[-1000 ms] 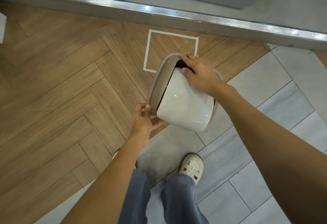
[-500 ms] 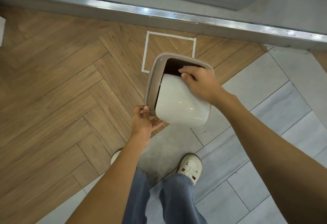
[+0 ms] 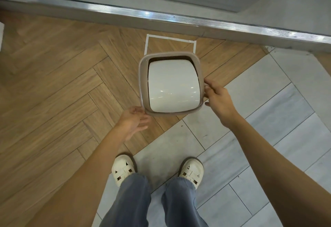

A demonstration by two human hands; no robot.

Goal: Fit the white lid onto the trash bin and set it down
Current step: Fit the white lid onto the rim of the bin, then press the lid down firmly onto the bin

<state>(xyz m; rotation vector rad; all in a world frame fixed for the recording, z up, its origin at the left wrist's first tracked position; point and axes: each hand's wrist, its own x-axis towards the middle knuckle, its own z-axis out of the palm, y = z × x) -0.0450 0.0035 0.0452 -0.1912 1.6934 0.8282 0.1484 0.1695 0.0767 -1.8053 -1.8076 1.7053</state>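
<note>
Fingers (image 3: 208, 85) of right hand (image 3: 217, 99) pinch trash bin (image 3: 143, 83) rim at right side; left hand (image 3: 134, 121) open, fingertips touching near-left corner; white lid (image 3: 172, 87) sits inside rim, gap at far edge; bin over taped square (image 3: 170, 38) on floor; likely light stiff glossy plastic, slippery, best held by opposite rim edges

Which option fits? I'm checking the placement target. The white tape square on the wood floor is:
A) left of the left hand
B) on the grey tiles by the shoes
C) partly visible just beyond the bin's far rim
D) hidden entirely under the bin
C: the tape square shows its far edge and two sides past the trash bin rim, on the wood floor.
</note>
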